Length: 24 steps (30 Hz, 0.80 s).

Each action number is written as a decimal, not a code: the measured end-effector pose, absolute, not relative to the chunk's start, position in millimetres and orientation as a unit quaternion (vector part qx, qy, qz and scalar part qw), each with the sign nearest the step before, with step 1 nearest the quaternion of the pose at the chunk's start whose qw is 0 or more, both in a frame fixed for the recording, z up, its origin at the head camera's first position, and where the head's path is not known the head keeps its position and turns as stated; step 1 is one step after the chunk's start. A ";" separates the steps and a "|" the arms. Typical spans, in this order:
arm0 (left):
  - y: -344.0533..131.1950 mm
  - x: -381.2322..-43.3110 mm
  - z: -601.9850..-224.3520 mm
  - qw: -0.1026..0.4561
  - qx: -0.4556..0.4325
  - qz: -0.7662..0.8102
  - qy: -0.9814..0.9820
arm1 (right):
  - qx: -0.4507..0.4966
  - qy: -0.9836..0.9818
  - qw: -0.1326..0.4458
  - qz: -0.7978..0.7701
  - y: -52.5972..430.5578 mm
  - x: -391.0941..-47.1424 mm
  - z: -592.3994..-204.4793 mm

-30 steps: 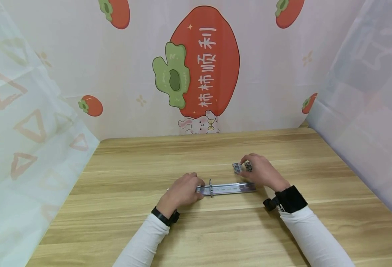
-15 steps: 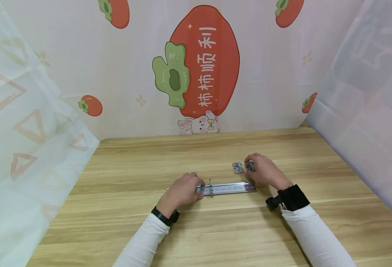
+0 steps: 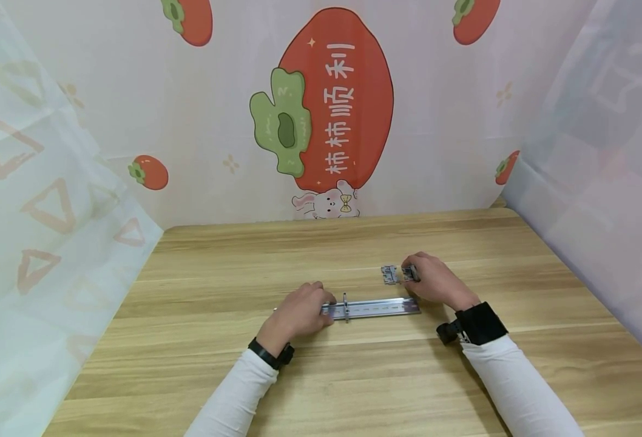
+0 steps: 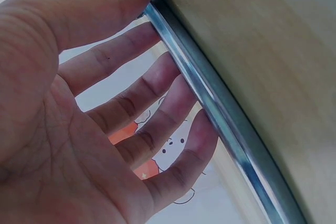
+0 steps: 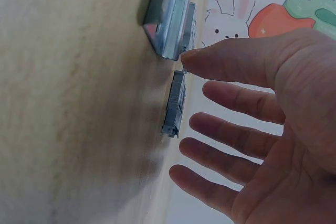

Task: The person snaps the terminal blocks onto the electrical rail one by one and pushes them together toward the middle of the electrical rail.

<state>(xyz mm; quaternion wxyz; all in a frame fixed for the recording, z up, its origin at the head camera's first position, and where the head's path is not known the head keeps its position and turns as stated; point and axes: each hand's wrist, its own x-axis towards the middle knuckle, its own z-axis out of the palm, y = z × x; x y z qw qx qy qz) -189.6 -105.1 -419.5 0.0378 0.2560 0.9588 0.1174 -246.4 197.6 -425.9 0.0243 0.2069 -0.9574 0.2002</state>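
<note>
A slotted metal DIN rail (image 3: 375, 308) lies across the table. My left hand (image 3: 299, 309) pinches its left part, thumb on the near edge and fingertips (image 4: 205, 124) along the far edge. A thin grey terminal block (image 3: 346, 308) stands across the rail just right of that hand; its grey housing also shows past the thumb in the left wrist view. Behind the rail lie two grey terminal blocks, a left one (image 3: 389, 274) and a right one (image 3: 410, 272). My right hand (image 3: 434, 280) hovers around the right block, fingers spread and apart from it in the right wrist view.
The wood-grain table (image 3: 321, 388) runs back to a printed backdrop (image 3: 217, 121). Hanging sheets close off the left (image 3: 53, 212) and right sides. A black wrist strap (image 3: 480, 323) sits on the right wrist, just right of the rail's end.
My right hand has shifted a little to the right, from between the two loose blocks to around the right one. The left hand and the rail have stayed still.
</note>
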 end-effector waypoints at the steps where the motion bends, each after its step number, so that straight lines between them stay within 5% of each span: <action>1: -105.2 -189.4 -419.5 0.038 0.256 0.118 0.959 | 0.208 -0.957 0.024 0.199 197.9 -246.2 -426.2; 24: -105.6 -186.9 -420.0 0.038 0.254 0.119 0.959 | 0.235 -0.954 0.005 0.185 199.7 -244.9 -431.8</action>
